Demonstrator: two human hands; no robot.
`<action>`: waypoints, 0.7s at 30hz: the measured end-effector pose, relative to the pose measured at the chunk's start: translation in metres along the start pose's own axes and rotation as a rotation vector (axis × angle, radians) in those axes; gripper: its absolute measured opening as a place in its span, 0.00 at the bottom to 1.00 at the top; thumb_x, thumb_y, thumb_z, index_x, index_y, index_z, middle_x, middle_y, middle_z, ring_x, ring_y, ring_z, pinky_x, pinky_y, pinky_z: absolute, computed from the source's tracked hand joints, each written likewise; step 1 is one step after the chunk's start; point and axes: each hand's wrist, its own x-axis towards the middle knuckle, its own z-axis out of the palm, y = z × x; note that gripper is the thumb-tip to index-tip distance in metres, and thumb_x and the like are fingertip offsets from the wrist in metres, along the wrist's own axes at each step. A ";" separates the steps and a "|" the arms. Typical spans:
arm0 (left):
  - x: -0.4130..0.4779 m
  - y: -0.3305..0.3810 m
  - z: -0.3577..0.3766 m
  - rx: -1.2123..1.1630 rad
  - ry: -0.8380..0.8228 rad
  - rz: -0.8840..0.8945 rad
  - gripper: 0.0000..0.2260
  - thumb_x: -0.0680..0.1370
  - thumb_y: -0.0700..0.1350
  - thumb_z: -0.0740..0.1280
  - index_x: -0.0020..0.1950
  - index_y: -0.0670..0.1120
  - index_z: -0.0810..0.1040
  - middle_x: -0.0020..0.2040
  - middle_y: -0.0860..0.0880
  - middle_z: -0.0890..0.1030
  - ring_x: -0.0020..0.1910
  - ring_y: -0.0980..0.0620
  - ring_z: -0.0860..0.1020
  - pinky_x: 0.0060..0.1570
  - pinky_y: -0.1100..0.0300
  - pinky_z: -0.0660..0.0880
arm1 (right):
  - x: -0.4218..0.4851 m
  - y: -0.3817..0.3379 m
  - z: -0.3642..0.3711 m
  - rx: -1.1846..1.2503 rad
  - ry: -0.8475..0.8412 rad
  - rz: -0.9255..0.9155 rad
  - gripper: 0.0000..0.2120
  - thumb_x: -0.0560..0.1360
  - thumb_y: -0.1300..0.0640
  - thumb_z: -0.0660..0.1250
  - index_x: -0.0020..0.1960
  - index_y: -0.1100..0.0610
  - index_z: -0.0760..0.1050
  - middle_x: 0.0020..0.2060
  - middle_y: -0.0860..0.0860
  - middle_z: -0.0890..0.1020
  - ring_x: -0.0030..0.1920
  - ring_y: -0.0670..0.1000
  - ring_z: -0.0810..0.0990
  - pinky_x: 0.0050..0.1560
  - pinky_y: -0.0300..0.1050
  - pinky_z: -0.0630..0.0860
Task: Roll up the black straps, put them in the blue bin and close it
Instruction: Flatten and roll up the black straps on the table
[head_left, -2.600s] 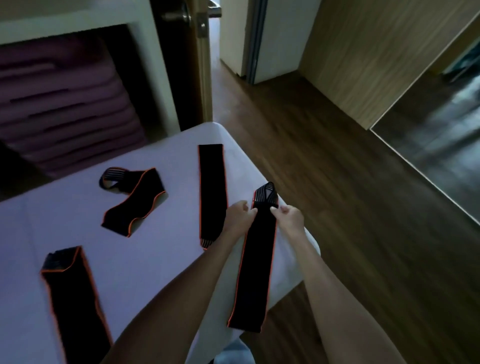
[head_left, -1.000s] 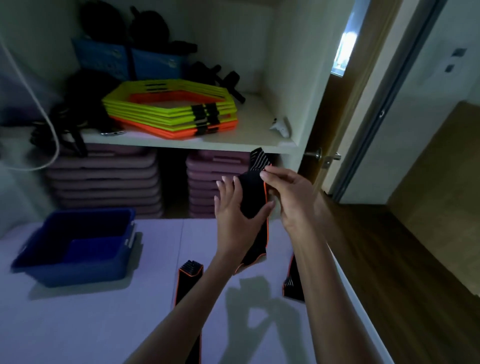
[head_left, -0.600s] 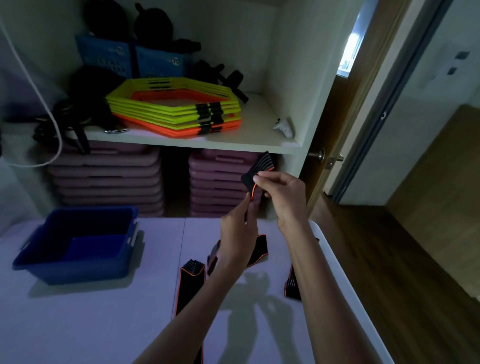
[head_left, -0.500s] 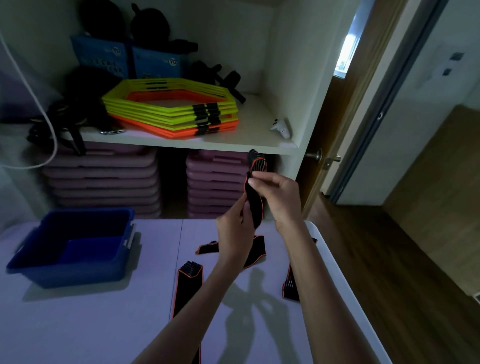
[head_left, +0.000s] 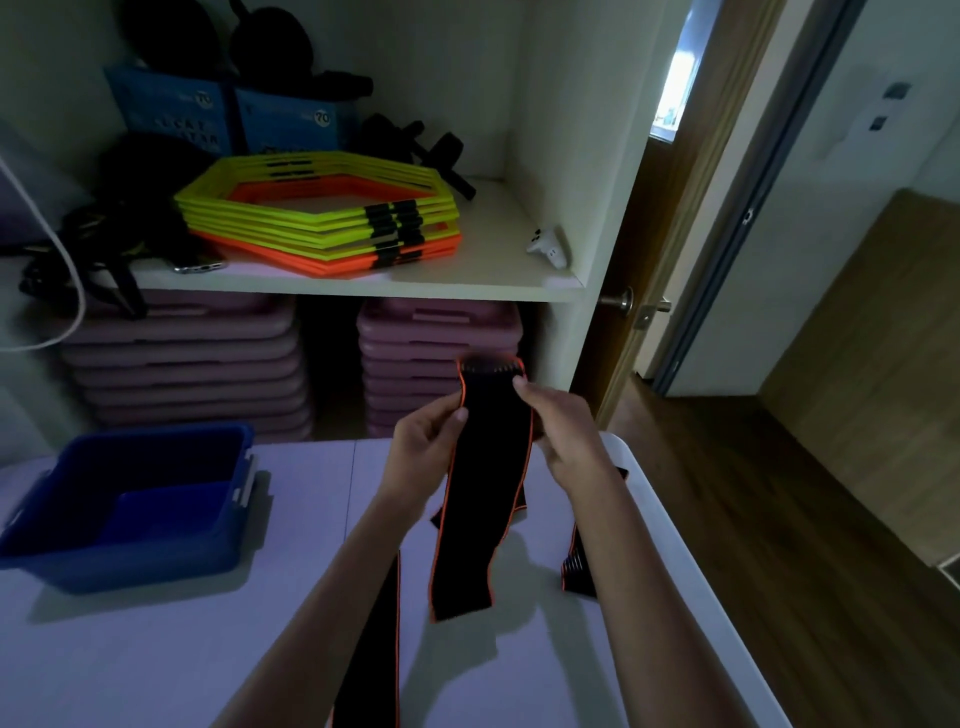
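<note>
I hold a black strap with orange edging (head_left: 478, 499) upright above the white table (head_left: 156, 649). My left hand (head_left: 423, 441) pinches its left edge near the top and my right hand (head_left: 563, 434) grips the right edge. The strap hangs flat down to the tabletop. A second strap (head_left: 371, 639) lies flat under my left forearm. A third strap (head_left: 579, 566) shows partly behind my right forearm. The open blue bin (head_left: 130, 499) sits at the table's left; no lid is visible.
Behind the table a white shelf (head_left: 363, 286) carries stacked yellow and orange hexagon rings (head_left: 322, 218), blue boxes, black gear and a white controller (head_left: 548, 247). Pink step platforms (head_left: 187, 364) are stacked below. A door and wooden floor (head_left: 779, 519) lie right.
The view swung from the table's corner to the shelf and bin. The strap, bunched and twisted in my hands half a second ago, now hangs flat and spread between both hands.
</note>
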 end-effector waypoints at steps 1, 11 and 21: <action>-0.001 0.000 -0.002 0.000 -0.002 0.006 0.10 0.78 0.42 0.63 0.55 0.53 0.81 0.46 0.51 0.84 0.44 0.52 0.81 0.46 0.57 0.78 | 0.000 -0.001 0.001 0.021 0.013 -0.017 0.06 0.74 0.59 0.71 0.47 0.62 0.83 0.43 0.57 0.85 0.48 0.57 0.84 0.54 0.51 0.79; -0.038 -0.051 -0.001 0.173 0.048 -0.207 0.06 0.75 0.41 0.68 0.38 0.49 0.78 0.32 0.57 0.82 0.36 0.59 0.79 0.47 0.55 0.76 | 0.009 -0.016 0.025 0.017 -0.036 -0.116 0.05 0.70 0.65 0.73 0.39 0.57 0.79 0.40 0.55 0.83 0.49 0.56 0.81 0.61 0.57 0.75; -0.122 -0.084 -0.053 0.285 0.041 -0.362 0.05 0.75 0.36 0.67 0.45 0.46 0.76 0.33 0.57 0.82 0.35 0.64 0.78 0.38 0.71 0.72 | 0.038 0.027 0.058 0.154 -0.183 0.065 0.06 0.72 0.67 0.70 0.41 0.57 0.77 0.32 0.51 0.83 0.34 0.50 0.82 0.34 0.43 0.78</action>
